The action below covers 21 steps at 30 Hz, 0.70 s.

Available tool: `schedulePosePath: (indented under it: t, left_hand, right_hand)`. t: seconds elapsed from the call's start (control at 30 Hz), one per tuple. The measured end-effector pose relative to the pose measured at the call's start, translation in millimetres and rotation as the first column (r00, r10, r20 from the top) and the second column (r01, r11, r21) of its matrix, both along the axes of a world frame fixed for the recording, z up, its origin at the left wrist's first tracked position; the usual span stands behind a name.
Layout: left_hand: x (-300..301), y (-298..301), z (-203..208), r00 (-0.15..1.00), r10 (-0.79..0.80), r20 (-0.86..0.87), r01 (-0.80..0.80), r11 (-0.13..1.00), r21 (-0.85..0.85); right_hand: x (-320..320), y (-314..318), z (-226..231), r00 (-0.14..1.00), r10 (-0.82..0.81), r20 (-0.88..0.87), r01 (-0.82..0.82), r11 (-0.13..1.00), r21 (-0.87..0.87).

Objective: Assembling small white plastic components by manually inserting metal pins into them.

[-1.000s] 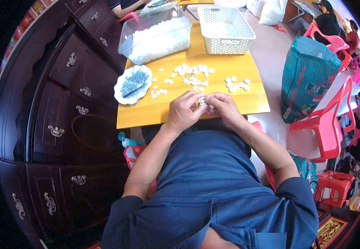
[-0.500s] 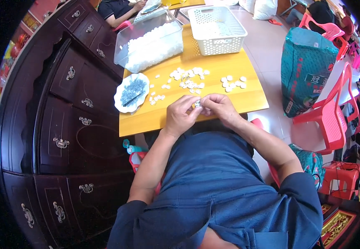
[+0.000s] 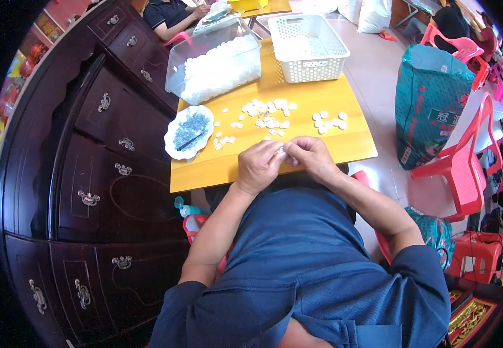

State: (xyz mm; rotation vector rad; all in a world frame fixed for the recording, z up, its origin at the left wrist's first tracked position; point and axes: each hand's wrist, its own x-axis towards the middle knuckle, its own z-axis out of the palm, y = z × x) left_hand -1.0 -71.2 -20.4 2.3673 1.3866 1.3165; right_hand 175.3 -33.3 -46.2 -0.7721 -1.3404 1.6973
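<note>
My left hand (image 3: pixel 257 166) and my right hand (image 3: pixel 315 160) meet over the near edge of a yellow wooden table (image 3: pixel 351 145). Between their fingertips they pinch a small white piece (image 3: pixel 280 149), mostly hidden by the fingers. Just beyond lie a loose pile of small white pieces (image 3: pixel 268 114) and, to the right, a group of round white pieces (image 3: pixel 329 123). Smaller white bits (image 3: pixel 223 141) are scattered left of the pile. At the table's left edge stands a scalloped white dish (image 3: pixel 171 129) with tiny blue-grey parts (image 3: pixel 193 125) and a dark slender stick in it.
A clear bin (image 3: pixel 174 87) full of white pieces and a white perforated basket (image 3: pixel 315 72) stand at the table's far side. Dark drawers (image 3: pixel 83 168) rise close on the left. A teal bag (image 3: pixel 431 110) and pink chairs (image 3: pixel 454 180) are on the right. Another person sits beyond the bin.
The whole view has shifted slightly, so the table sits a little lower and further right. Both hands stay together, and less of the white piece shows between the fingers.
</note>
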Motion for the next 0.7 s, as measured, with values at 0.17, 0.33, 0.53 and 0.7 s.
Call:
schedulePosePath:
  t: [0.17,0.33,0.53,0.7]
  left_hand:
    - [0,0,2,0.999,-0.022,0.039,0.025,0.995,-0.094]
    - [-13,5,9,0.997,0.045,0.055,-0.029,0.964,-0.263]
    - [-51,40,-2,0.955,0.243,-0.170,-0.283,0.921,-0.267]
    - [-60,72,-10,0.934,0.237,-0.266,-0.288,0.942,-0.172]
  right_hand:
    - [5,8,2,0.992,-0.014,0.123,0.006,0.998,0.064]
    - [26,18,25,0.756,-0.329,0.566,-0.010,0.858,0.513]
    - [52,44,15,0.408,-0.600,0.688,-0.097,0.721,0.686]
    - [66,56,15,0.310,-0.694,0.650,-0.082,0.662,0.745]
